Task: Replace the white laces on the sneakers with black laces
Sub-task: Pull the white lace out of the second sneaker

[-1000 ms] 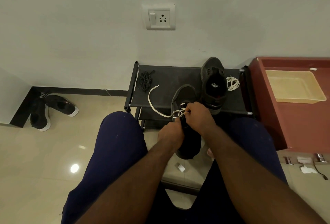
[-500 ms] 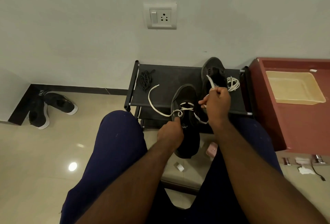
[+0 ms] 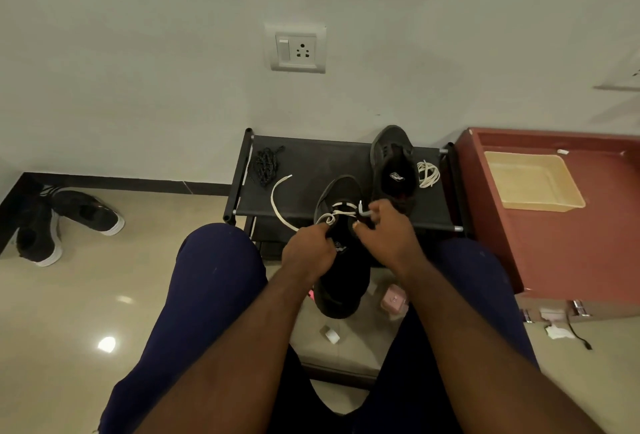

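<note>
A black fabric shelf (image 3: 311, 170) is set against the wall. At its left rear a bundle of black laces (image 3: 266, 165) is laid; a loose white lace (image 3: 277, 201) is draped across the middle. At the right rear a black sneaker (image 3: 393, 163) is placed, with a coiled white lace (image 3: 427, 174) just beside it.

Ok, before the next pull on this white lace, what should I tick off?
1. Shoe steadied: ok, the left hand grips the near sneaker.
2. Lace end held: ok, the right hand pinches the white lace.
3. Eyelets emptied: not ok, rows are threaded across the tongue.
4. Free tail unsnagged: ok, it lies loose on the rack.
5. Replacement ready: ok, the black laces sit on the rack.
6. Loop knotted by the left hand: cannot tell.
</note>
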The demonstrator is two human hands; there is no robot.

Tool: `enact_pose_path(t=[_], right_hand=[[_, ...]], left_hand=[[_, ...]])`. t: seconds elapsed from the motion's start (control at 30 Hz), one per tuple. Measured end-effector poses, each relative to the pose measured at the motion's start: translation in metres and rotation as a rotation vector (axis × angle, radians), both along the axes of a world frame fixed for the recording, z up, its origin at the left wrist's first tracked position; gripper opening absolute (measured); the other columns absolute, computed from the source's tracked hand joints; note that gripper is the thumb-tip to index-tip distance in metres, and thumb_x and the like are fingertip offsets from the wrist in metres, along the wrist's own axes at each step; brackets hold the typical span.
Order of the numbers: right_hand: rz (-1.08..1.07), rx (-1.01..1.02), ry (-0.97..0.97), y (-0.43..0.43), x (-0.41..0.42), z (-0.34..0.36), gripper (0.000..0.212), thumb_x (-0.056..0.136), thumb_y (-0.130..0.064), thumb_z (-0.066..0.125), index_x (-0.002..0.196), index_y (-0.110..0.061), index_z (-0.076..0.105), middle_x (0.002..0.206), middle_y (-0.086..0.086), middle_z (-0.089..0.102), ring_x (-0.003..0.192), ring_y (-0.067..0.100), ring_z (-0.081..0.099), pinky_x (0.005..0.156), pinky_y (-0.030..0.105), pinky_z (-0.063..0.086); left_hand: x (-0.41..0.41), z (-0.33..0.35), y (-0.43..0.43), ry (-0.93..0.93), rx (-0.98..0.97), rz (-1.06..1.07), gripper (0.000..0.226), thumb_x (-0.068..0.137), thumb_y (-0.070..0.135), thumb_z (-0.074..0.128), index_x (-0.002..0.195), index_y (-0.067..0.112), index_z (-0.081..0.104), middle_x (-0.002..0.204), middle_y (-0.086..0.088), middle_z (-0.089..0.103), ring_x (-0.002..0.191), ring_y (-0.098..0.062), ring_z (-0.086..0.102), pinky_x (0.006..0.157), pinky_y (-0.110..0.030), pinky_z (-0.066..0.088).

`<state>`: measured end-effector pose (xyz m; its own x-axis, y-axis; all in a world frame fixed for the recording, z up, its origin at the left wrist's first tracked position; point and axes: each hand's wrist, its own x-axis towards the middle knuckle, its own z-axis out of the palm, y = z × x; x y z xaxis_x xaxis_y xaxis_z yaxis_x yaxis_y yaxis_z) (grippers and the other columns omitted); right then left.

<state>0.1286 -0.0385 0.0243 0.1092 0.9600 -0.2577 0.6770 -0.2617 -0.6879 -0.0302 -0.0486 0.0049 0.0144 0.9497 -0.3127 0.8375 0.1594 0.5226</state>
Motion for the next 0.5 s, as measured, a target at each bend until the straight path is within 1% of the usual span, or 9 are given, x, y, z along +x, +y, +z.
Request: enact_pose_path(t=[0.07, 0.1, 0.17, 0.23, 0.3, 0.33, 0.4, 0.43, 0.5], right_hand=[[0.037, -0.139, -0.068, -0.011, -0.006, -0.008, 0.05, 0.082, -0.034, 0.075, 0.122, -0.013, 0.055, 0.119, 0.01, 0.067, 0.112, 0.029, 0.063, 0.095, 0.041, 0.052], [0.056, -0.186, -0.102, -0.015, -0.008, -0.013, 0.049, 0.082, -0.032, 0.074, 0.123, -0.012, 0.054, 0.121, 0.013, 0.066, 0.113, 0.032, 0.063, 0.095, 0.041, 0.052], [0.085, -0.2, -0.163, -0.02, -0.014, -0.018, 0.046, 0.088, -0.022, 0.065, 0.13, -0.012, 0.051, 0.124, 0.017, 0.065, 0.114, 0.036, 0.061, 0.095, 0.042, 0.051], [0.115, -0.168, -0.224, -0.02, -0.018, -0.021, 0.056, 0.092, -0.016, 0.055, 0.146, -0.016, 0.039, 0.126, 0.018, 0.064, 0.116, 0.038, 0.06, 0.097, 0.044, 0.05], [0.124, -0.155, -0.268, -0.02, -0.019, -0.021, 0.072, 0.095, -0.016, 0.053, 0.158, -0.019, 0.019, 0.128, 0.019, 0.063, 0.118, 0.039, 0.059, 0.097, 0.044, 0.049], [0.132, -0.153, -0.285, -0.02, -0.019, -0.019, 0.077, 0.096, -0.016, 0.053, 0.16, -0.02, 0.011, 0.13, 0.019, 0.062, 0.118, 0.038, 0.059, 0.096, 0.044, 0.048], [0.162, -0.159, -0.305, -0.022, -0.02, -0.014, 0.084, 0.096, -0.015, 0.055, 0.161, -0.021, 0.002, 0.133, 0.017, 0.06, 0.119, 0.036, 0.059, 0.096, 0.043, 0.048], [0.175, -0.161, -0.302, -0.025, -0.021, -0.013, 0.086, 0.096, -0.015, 0.055, 0.161, -0.022, 0.0, 0.133, 0.016, 0.06, 0.119, 0.035, 0.059, 0.096, 0.043, 0.049], [0.188, -0.162, -0.291, -0.03, -0.023, -0.014, 0.087, 0.096, -0.015, 0.054, 0.161, -0.024, -0.003, 0.127, 0.016, 0.063, 0.114, 0.034, 0.061, 0.094, 0.044, 0.052]], left_hand=[[-0.001, -0.002, 0.0, -0.026, -0.016, -0.013, 0.025, 0.093, 0.022, 0.047, 0.11, 0.015, 0.064, 0.106, -0.01, 0.068, 0.099, -0.031, 0.063, 0.087, -0.044, 0.053], [-0.001, -0.002, -0.001, -0.039, -0.03, -0.019, 0.024, 0.094, 0.022, 0.048, 0.11, 0.015, 0.064, 0.106, -0.009, 0.068, 0.1, -0.03, 0.063, 0.087, -0.044, 0.053], [-0.001, -0.003, -0.003, -0.046, -0.047, -0.022, 0.024, 0.095, 0.024, 0.049, 0.111, 0.016, 0.064, 0.107, -0.008, 0.067, 0.1, -0.028, 0.063, 0.088, -0.043, 0.053], [-0.001, -0.004, -0.006, -0.026, -0.037, -0.002, 0.027, 0.095, 0.032, 0.049, 0.113, 0.019, 0.064, 0.106, -0.006, 0.068, 0.1, -0.027, 0.063, 0.086, -0.04, 0.053], [0.002, -0.004, -0.006, -0.034, -0.024, 0.073, 0.034, 0.092, 0.047, 0.053, 0.108, 0.022, 0.068, 0.101, -0.004, 0.069, 0.095, -0.025, 0.065, 0.082, -0.036, 0.053], [0.002, -0.006, -0.003, -0.055, -0.029, 0.122, 0.04, 0.089, 0.056, 0.053, 0.103, 0.022, 0.07, 0.096, -0.003, 0.07, 0.092, -0.024, 0.065, 0.08, -0.035, 0.053], [0.003, -0.006, 0.005, -0.084, -0.059, 0.191, 0.052, 0.083, 0.067, 0.052, 0.094, 0.02, 0.071, 0.088, -0.001, 0.07, 0.085, -0.023, 0.067, 0.079, -0.036, 0.056], [0.003, -0.006, 0.008, -0.088, -0.076, 0.216, 0.053, 0.082, 0.068, 0.053, 0.09, 0.019, 0.07, 0.086, -0.002, 0.07, 0.083, -0.023, 0.068, 0.078, -0.036, 0.056], [0.005, -0.01, 0.015, -0.115, -0.092, 0.27, 0.043, 0.083, 0.055, 0.06, 0.083, 0.013, 0.067, 0.085, -0.007, 0.07, 0.083, -0.028, 0.068, 0.072, -0.034, 0.054]])
